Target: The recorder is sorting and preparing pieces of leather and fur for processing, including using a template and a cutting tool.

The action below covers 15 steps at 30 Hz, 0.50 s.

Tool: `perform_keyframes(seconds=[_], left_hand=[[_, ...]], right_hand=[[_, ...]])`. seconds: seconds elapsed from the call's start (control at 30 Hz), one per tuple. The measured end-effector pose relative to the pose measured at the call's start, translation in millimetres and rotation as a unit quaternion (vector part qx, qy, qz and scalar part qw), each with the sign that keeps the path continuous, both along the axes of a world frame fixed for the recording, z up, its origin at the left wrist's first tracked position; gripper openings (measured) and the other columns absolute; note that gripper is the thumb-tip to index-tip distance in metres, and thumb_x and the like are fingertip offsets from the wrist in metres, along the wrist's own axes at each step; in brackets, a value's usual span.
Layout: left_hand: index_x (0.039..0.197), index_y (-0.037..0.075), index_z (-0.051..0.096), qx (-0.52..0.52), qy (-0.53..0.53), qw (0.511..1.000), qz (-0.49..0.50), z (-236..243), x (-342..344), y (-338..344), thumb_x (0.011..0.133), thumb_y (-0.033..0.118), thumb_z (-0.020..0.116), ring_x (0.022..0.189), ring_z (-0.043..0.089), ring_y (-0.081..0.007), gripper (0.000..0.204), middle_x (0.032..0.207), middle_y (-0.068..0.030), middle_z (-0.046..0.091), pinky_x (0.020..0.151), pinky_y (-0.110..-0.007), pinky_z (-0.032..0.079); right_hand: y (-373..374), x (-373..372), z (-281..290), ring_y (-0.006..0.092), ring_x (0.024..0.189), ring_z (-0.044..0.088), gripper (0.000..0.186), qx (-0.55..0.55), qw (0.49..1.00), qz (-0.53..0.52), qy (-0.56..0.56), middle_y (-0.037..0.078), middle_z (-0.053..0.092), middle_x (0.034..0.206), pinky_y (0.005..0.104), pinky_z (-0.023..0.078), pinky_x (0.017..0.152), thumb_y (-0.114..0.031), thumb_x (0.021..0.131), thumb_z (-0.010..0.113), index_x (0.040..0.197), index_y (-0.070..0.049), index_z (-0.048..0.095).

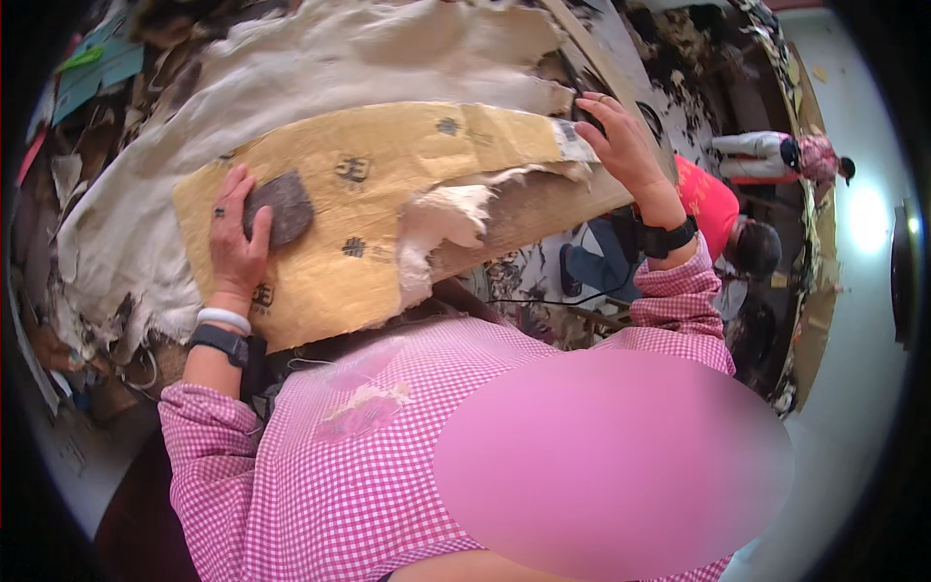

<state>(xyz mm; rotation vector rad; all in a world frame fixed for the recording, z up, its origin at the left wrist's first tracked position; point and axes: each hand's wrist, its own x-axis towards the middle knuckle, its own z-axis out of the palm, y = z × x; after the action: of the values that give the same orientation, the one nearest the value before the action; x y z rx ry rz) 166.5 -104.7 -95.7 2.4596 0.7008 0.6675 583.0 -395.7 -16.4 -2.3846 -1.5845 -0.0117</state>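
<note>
A yellow paper sheet with dark printed marks lies over a pale hide on a wooden board. My left hand rests on the sheet's left part, its fingers stretched and thumb apart. Against that thumb and forefinger sits a dark, flat, rounded block. My right hand is at the sheet's narrow right end, fingers spread, holding nothing visible. Close to its fingertips is a black object, partly covered, whose kind I cannot make out. A torn, fleecy hide edge shows below the sheet.
At the right, a person in a red top bends down close to my right arm. Farther off stands another person in pale trousers. Dark scraps litter the floor, and more hide pieces are heaped at the left.
</note>
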Motion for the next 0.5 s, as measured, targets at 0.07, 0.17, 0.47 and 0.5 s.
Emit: perform_keyframes(seconds=[0.07, 0.17, 0.47, 0.5], left_hand=[[0.12, 0.001, 0.053, 0.009, 0.009, 1.0, -0.004, -2, 0, -1, 0.087, 0.015, 0.055, 0.126, 0.045, -0.034, 0.036, 0.135, -0.0177, 0.049, 0.106, -0.039, 0.034], [0.122, 0.0, 0.052, 0.022, 0.028, 0.999, -0.007, -3, 3, -2, 0.089, 0.016, 0.051, 0.127, 0.043, -0.0335, 0.036, 0.136, -0.0176, 0.048, 0.107, -0.039, 0.033], [0.129, 0.001, 0.046, -0.024, 0.084, 0.996, 0.029, 9, 10, -11, 0.091, 0.017, 0.049, 0.127, 0.043, -0.0327, 0.041, 0.136, -0.0171, 0.047, 0.108, -0.038, 0.031], [0.13, 0.001, 0.046, -0.077, 0.093, 0.99, 0.068, 21, 22, -17, 0.09, 0.015, 0.052, 0.126, 0.044, -0.0322, 0.043, 0.135, -0.0168, 0.048, 0.107, -0.038, 0.032]], right_hand=[[-11, -6, 3, 0.0331, 0.105, 0.058, 0.03, -0.005, 0.999, 0.0, 0.04, 0.014, 0.061, 0.115, 0.0382, 0.045, 0.089, -0.021, 0.086, 0.062, 0.109, -0.002, 0.062], [-20, -22, 5, 0.0327, 0.098, 0.059, 0.024, -0.001, 0.998, 0.001, 0.064, 0.013, 0.063, 0.105, 0.0387, 0.047, 0.084, -0.019, 0.085, 0.062, 0.104, -0.005, 0.064], [-60, -14, -29, 0.0312, 0.09, 0.058, 0.026, 0.003, 0.999, 0.026, 0.032, 0.012, 0.06, 0.093, 0.0401, 0.047, 0.078, -0.019, 0.078, 0.068, 0.1, -0.004, 0.064], [-66, -13, -31, 0.0309, 0.092, 0.057, 0.028, 0.028, 0.999, 0.018, 0.029, 0.012, 0.059, 0.094, 0.0401, 0.047, 0.079, -0.02, 0.078, 0.068, 0.1, -0.004, 0.063]])
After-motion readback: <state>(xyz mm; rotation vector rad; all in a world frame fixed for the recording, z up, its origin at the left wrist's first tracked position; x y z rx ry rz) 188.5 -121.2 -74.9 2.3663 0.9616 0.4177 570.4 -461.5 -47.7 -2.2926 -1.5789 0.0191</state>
